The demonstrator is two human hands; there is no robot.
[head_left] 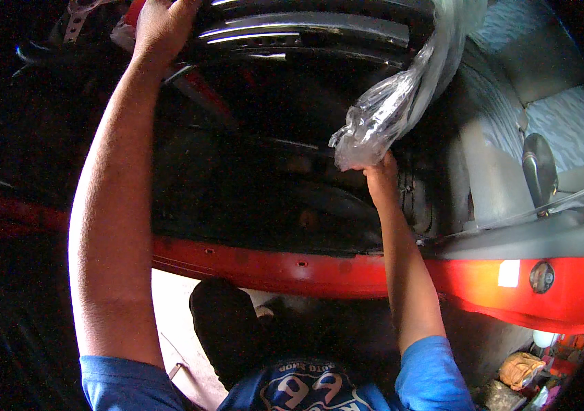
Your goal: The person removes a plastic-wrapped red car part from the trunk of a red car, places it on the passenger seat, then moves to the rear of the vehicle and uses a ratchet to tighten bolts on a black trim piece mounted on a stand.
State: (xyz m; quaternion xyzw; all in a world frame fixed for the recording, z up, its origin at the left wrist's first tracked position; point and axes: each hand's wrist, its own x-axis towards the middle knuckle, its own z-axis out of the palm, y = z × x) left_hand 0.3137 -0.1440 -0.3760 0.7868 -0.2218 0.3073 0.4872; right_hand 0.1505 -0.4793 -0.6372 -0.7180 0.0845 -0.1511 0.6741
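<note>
My right hand (pixel 381 172) is closed around the lower end of a bunched clear plastic sheet (pixel 391 103). The sheet runs up and to the right from my fist, past the top edge of the view. My left hand (pixel 162 27) reaches to the top of the view, beside a red and white piece (pixel 126 29). The picture's edge cuts off its fingers, so their grip does not show. Both arms stretch across a red car door sill (pixel 278 267) into the dark car interior.
Black slatted trim (pixel 306 31) lies at the top, between my hands. To the right are grey patterned seats (pixel 569 123) and a dark seat side lever (pixel 539 168). A red body pillar with a round fitting (pixel 542 277) stands nearer. Assorted items, including an orange-brown bundle (pixel 521 370), lie at lower right.
</note>
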